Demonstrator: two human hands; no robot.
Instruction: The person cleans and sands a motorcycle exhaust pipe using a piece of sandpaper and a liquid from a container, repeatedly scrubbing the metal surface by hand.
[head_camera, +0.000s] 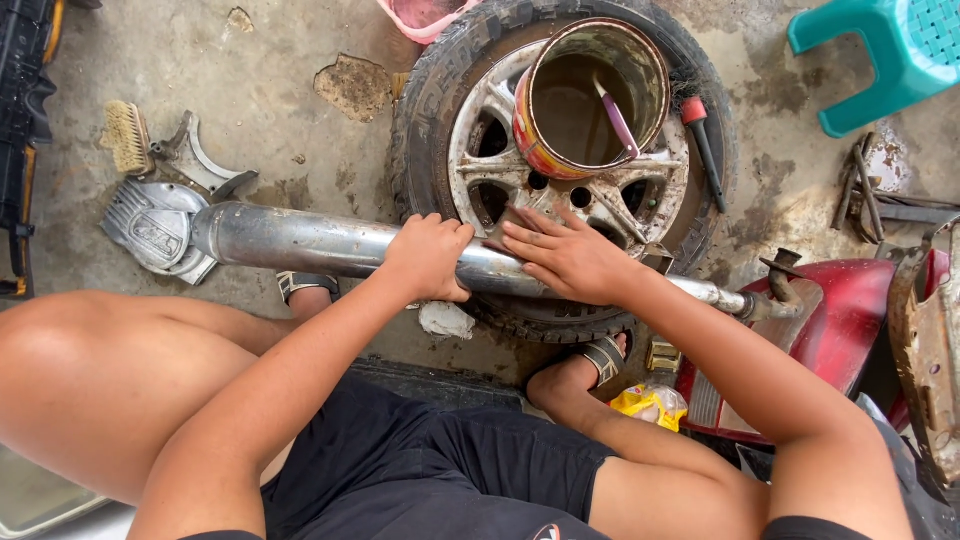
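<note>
Exhaust pipe (320, 243) lay crosswise over wheel (560, 160), spanning from finned end cover (150, 228) at left to red body panel (830, 310) at right. Left hand (428, 257) wrapped over pipe near mid-length, fingers closed around it. Right hand (568, 257) laid flat on pipe just beside left, fingers spread and extended, not clamped. Rusty tin can (590, 95) sat tilted on wheel hub, purple-handled tool (620, 120) inside. Red-handled screwdriver (705, 150) rested on tyre's right side. Brush (125, 135) on concrete floor (270, 90) at far left. Teal stool (885, 55) at upper right.
</note>
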